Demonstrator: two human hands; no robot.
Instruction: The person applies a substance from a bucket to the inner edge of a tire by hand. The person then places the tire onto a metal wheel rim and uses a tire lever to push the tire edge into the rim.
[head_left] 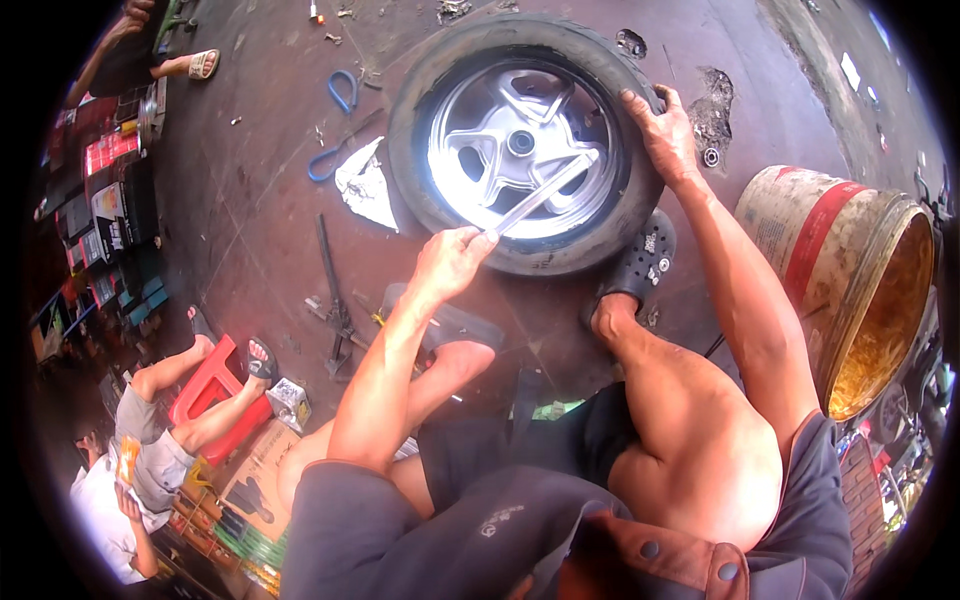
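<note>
In front of me a black tyre (pixel 410 120) lies on the floor, with a silver spoked wheel (pixel 500 150) inside it. My left hand (pixel 450 262) is closed round the end of a flat metal tyre lever (pixel 545 195). The bar slants up and right across the wheel's lower part, its far end over the spokes; whether it touches them I cannot tell. At the tyre's right side my right hand (pixel 665 138) grips the rubber, thumb on the sidewall and fingers over the outer edge. My right shoe (pixel 645 262) is close beside the tyre's lower right.
Blue loops (pixel 342 92), a crumpled white sheet (pixel 366 188) and a dark metal tool (pixel 333 300) lie left of the tyre. A large tipped bucket (pixel 810 230) is at right, near a ring-shaped part (pixel 711 157). Someone sits on a red stool (pixel 225 385); another person's foot (pixel 203 65) shows upper left.
</note>
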